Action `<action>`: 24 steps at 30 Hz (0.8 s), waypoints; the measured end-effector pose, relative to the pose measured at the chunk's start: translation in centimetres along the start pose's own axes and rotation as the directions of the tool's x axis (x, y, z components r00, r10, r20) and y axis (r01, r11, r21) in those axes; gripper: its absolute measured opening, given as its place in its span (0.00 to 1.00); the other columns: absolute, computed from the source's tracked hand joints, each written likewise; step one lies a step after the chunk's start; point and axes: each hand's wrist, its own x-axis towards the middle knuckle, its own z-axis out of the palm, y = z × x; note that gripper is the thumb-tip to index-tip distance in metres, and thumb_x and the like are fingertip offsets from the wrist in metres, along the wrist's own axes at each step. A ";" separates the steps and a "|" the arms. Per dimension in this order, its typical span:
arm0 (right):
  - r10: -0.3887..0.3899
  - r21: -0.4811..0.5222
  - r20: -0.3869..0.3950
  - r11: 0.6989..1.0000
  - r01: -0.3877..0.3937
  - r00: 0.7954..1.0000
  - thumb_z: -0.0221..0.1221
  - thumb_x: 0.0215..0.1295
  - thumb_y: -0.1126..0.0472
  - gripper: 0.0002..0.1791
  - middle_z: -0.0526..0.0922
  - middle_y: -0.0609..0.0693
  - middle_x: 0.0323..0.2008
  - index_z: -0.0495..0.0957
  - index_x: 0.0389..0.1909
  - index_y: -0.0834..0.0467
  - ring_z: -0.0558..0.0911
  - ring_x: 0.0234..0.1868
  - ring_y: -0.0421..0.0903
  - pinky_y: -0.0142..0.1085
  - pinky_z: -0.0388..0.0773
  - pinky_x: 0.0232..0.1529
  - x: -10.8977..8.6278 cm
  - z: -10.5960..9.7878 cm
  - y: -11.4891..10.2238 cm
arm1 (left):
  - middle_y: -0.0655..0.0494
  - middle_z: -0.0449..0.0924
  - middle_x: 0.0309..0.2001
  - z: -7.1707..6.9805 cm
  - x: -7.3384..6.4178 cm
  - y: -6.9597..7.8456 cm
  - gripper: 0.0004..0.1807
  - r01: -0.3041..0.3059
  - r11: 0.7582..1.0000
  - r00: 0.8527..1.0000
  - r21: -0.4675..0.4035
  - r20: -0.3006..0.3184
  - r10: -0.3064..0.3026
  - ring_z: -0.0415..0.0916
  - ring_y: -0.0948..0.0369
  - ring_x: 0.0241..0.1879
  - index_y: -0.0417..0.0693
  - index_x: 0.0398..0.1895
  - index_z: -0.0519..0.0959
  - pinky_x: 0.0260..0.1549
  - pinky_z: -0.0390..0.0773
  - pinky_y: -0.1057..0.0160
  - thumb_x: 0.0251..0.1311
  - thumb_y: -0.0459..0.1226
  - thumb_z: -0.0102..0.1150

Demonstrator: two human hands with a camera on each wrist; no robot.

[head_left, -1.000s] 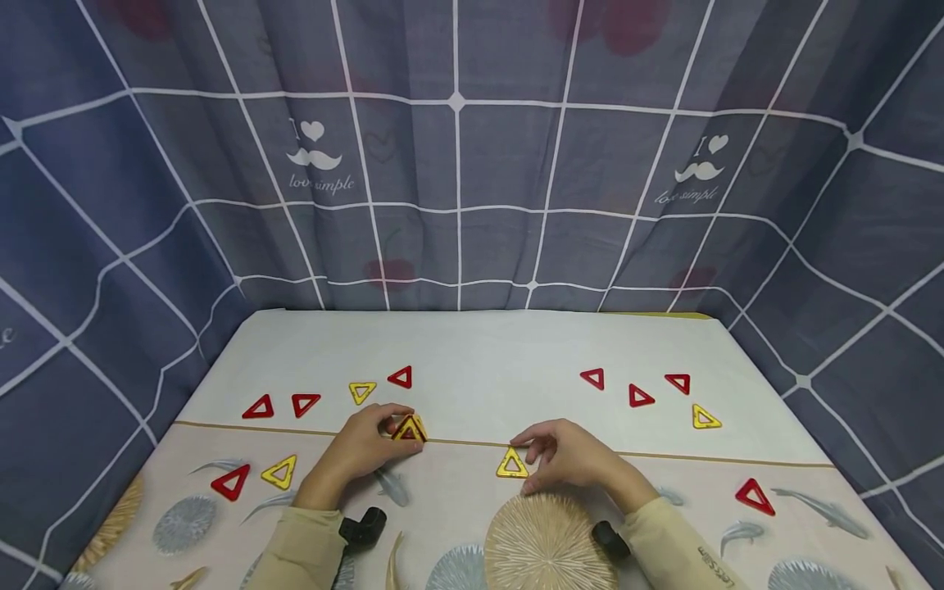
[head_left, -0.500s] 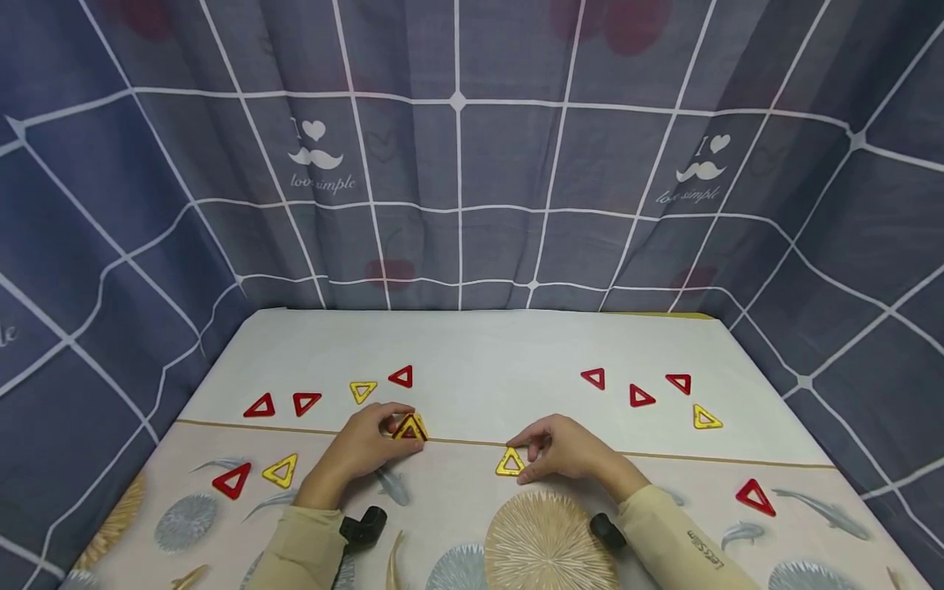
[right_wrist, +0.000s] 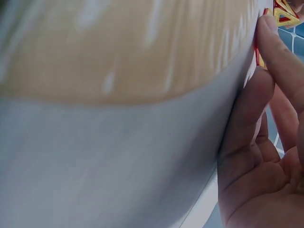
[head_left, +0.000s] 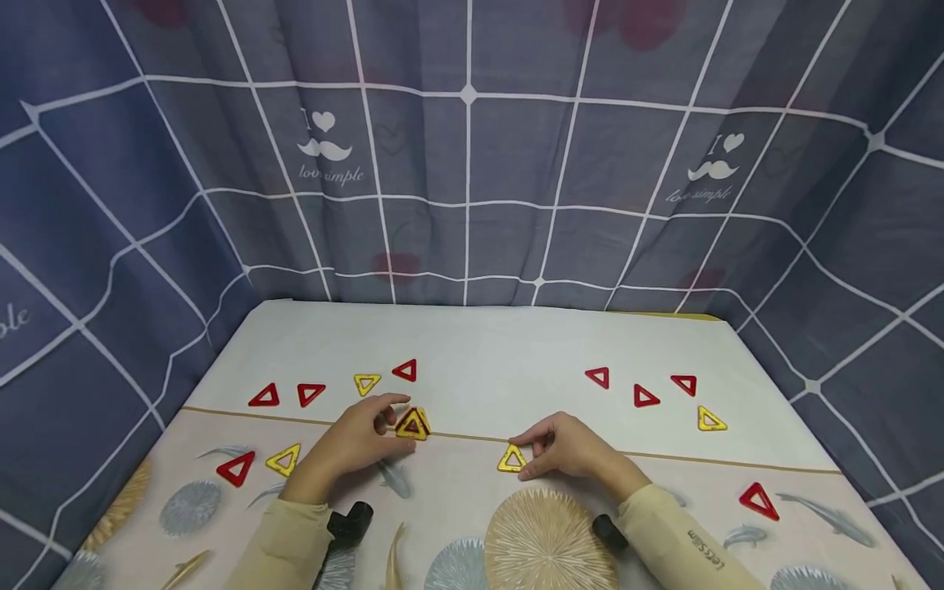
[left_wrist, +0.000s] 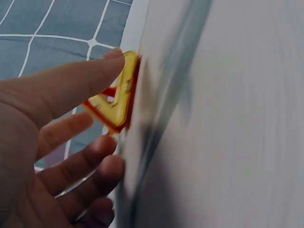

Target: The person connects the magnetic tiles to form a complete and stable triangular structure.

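Note:
A small pyramid (head_left: 413, 424) of yellow and red triangle tiles stands on the table left of the middle. My left hand (head_left: 361, 438) is beside it, fingers and thumb spread apart around its left side. In the left wrist view the thumb overlaps the pyramid (left_wrist: 124, 97), and the other fingers are loosely bent below. To the right, my right hand (head_left: 564, 447) holds a yellow triangle tile (head_left: 505, 469) by its edge, index finger at its top corner and thumb at its lower right. In the right wrist view that tile is mostly hidden behind the fingers (right_wrist: 282, 57).
Red and yellow triangle tiles lie scattered on both sides, such as a red tile (head_left: 236, 469) and yellow tile (head_left: 283, 460) at left, and a red tile (head_left: 759, 501) and yellow tile (head_left: 711, 419) at right. A checked curtain (head_left: 509, 156) surrounds the table (head_left: 501, 344).
My left hand has loosened from the pyramid and drawn slightly left, leaving it standing. My right thumb has closed in on the yellow tile's lower corner. The head view has shifted slightly.

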 end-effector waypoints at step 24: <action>0.002 -0.014 -0.032 1.000 -0.002 0.999 0.79 0.45 0.63 0.25 0.79 0.47 0.21 0.88 0.48 0.58 0.70 0.23 0.39 0.29 0.67 0.24 -0.4 0.4 -0.5 | 0.60 0.77 0.40 -8.5 -7.4 -6.9 0.35 0.038 0.973 0.992 0.228 -0.123 -0.010 0.71 0.61 0.37 0.50 0.55 0.81 0.37 0.54 0.44 0.43 0.54 0.81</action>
